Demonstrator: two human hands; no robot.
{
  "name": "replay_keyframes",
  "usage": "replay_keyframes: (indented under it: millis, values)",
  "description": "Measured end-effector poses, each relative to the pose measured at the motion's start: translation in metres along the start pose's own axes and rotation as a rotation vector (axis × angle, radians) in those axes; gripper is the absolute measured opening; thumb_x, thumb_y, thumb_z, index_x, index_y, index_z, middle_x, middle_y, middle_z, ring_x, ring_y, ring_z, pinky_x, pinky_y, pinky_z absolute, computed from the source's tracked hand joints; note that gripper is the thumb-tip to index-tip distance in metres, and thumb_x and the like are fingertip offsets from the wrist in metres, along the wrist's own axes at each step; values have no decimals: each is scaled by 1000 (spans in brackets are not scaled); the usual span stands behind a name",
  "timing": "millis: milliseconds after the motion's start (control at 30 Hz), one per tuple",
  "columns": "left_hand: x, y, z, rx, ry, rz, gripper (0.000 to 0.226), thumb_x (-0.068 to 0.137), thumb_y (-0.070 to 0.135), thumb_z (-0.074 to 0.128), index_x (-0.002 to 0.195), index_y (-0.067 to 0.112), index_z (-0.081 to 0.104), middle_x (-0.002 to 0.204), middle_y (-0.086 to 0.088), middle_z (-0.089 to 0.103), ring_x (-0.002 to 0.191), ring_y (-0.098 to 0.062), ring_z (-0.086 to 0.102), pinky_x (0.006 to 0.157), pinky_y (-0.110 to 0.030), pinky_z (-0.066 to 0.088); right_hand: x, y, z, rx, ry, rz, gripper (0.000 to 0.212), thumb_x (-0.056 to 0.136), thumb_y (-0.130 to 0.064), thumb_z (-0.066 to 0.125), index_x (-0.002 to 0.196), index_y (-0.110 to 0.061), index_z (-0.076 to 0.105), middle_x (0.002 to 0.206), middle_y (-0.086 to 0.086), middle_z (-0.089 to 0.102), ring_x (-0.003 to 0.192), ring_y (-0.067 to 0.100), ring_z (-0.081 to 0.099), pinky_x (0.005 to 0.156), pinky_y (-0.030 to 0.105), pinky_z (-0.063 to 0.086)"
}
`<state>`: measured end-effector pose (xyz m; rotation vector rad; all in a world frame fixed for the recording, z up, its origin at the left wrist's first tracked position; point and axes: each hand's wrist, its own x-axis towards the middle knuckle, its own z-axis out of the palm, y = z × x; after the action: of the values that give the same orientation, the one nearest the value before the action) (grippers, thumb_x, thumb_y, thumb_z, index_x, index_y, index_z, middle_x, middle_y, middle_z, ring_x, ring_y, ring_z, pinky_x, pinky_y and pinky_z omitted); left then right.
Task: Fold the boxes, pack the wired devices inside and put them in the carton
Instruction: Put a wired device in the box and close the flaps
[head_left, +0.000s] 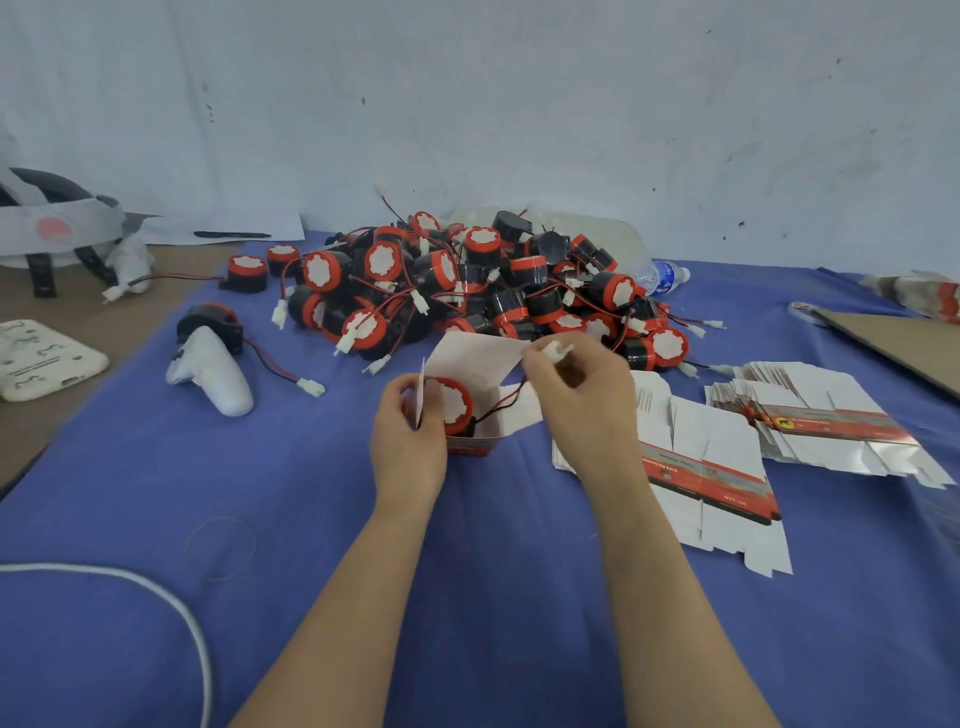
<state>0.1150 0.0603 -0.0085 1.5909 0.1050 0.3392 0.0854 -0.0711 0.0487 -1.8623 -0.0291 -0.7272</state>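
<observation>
- Our left hand gripped the small red-and-white cardboard box, thumb and fingers curled round its left side flap. The box stood open-topped on the blue cloth, near its middle.
- One round black device with a red rim and white face sat inside that box, tilted on its side.
- Our right hand pinched the white plastic plug between thumb and fingertips, above the box and to its right. The thin red-and-black wire ran from the plug down to the device.
- We judged this box folded and loaded. The wire had yet to be tucked in and the white lid flap closed.
- A large heap of the same wired devices lay unpacked towards the cloth's far edge, so most of the job remained.
- Two stacks of flat printed box blanks lay unfolded near the right edge.
- A sheet of brown cardboard showed at the far right. We could not tell whether it was the carton, and we saw no packed boxes.
- A white handheld controller lay near the left edge.
</observation>
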Motion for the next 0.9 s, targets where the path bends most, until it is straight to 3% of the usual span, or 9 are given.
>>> replay_keyframes:
  millis: [67,167,233,367,467,567,700,800,900]
  values:
    - [0,0,0,-3,21,12,9,99,32,46,106,33,51,110,3,59,99,-16,59,79,-29,51,-7,-7,6,34,-204,35,13,89,-12,60,79,-12,69,65,-2,66,58,7,58,57,23,49]
    - [2,-2,1,14,43,31,17,99,35,44,113,28,51,117,-3,56,103,-19,58,85,-38,52,-10,-9,11,39,-399,131,25,95,-16,54,81,-2,69,69,9,68,55,7,58,58,20,50]
    - [3,-2,1,-7,63,37,10,98,38,47,107,35,47,116,3,53,103,-16,55,80,-29,48,-7,-6,8,-40,-398,212,35,96,-23,52,72,-3,65,59,9,57,49,9,47,53,22,41]
    - [2,-2,0,-88,81,27,22,93,36,57,108,33,41,102,15,52,96,-8,54,71,-16,41,-1,6,0,-42,-362,449,31,88,-16,54,84,14,57,62,12,39,45,12,30,46,24,26]
    - [1,-2,0,-97,32,36,38,89,28,65,113,34,36,104,19,50,95,-3,52,71,-13,41,3,14,2,-38,-227,499,26,88,-17,54,71,1,57,58,12,41,50,18,32,49,28,28]
    - [-1,-3,1,-92,-20,34,37,89,24,65,109,40,38,103,24,49,93,0,52,70,-11,41,7,24,3,-123,-34,420,22,93,-14,45,77,-2,54,62,9,48,57,21,40,55,28,32]
    - [-3,-2,4,-34,-95,70,35,88,21,66,111,37,44,102,24,52,93,3,52,69,-10,40,3,26,8,-67,124,260,3,96,-16,52,98,-16,50,77,-6,58,69,8,56,52,11,39]
    - [-4,-3,4,-12,-100,62,35,88,21,66,111,36,45,101,23,52,93,3,51,69,-12,40,1,25,11,-85,113,191,4,94,-15,55,95,-18,56,82,-5,62,75,11,58,57,5,40]
    - [-2,-4,1,-64,-52,23,31,89,23,65,100,40,43,96,24,52,88,6,52,67,-14,41,0,24,7,-116,-89,145,6,92,-17,60,90,-21,63,81,-8,63,74,9,56,64,11,42]
